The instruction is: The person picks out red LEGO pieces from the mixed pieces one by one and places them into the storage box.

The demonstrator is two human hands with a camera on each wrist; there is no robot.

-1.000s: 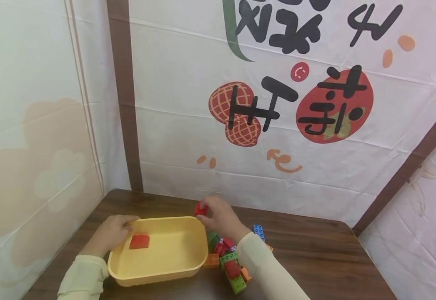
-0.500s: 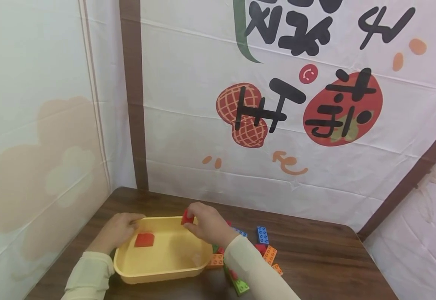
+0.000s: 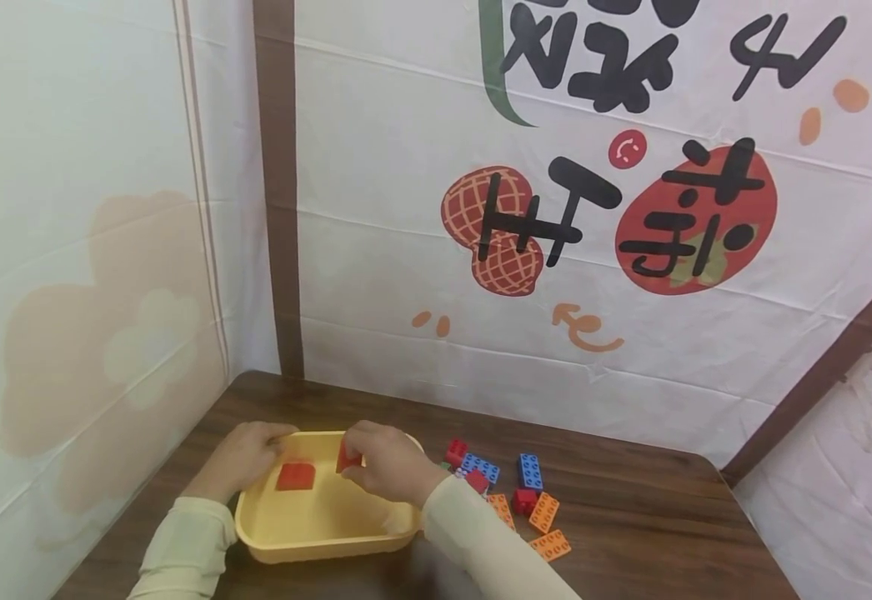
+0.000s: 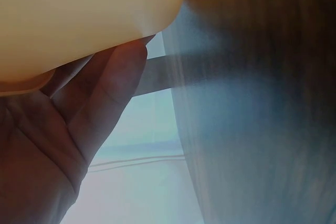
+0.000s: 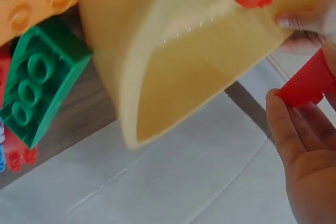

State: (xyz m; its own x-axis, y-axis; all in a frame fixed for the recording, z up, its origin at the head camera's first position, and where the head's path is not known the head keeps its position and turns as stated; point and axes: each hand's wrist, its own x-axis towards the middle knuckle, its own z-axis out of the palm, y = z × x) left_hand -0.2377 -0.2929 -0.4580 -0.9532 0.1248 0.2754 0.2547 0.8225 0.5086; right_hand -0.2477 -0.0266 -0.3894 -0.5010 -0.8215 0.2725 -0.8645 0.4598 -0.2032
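Note:
A yellow plastic bin [image 3: 323,546] stands on the table in the head view. My left hand [image 3: 239,458] grips its left wall, with the thumb over the rim in the right wrist view and the fingers [image 4: 113,85] along the outside in the left wrist view. My right hand [image 3: 391,467] pinches a red toy building block [image 3: 349,457] over the back right part of the bin. The studs of this held block [image 5: 307,82] show in the right wrist view. Another red block [image 3: 296,476] lies inside the bin, toward its left end.
Right of the bin lie several loose building blocks: blue ones [image 3: 530,472], orange ones [image 3: 544,512], red ones [image 3: 524,501] and a green one [image 5: 44,80]. A printed cloth wall [image 3: 376,367] rises behind the table [image 3: 631,517], another [image 3: 106,333] at its left.
My right hand has moved left with the red block, from beyond the bin's right corner to over the bin. The left hand stays on the wall. The head view has shifted slightly.

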